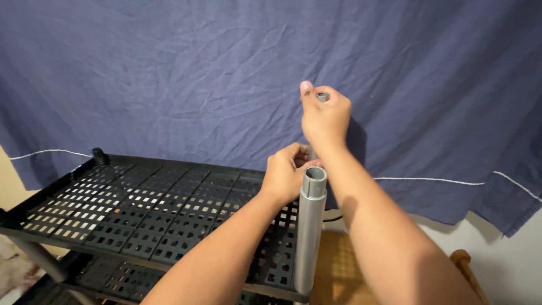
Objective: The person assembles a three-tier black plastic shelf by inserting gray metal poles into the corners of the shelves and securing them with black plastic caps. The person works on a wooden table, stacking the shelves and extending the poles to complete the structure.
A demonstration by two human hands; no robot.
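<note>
Behind, navy cloth (169, 73); black slatted shelf (141, 209).

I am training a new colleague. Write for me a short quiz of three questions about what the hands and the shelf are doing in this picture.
1. True or false: the right hand grips the top of a grey pole.
2. Where is the left hand? A) flat on the black shelf B) lower on that pole, at the far corner C) on the blue cloth
3. What stands upright at the shelf's near corner?

Key: 1 true. 2 B. 3 A grey tube, open at the top.
</note>
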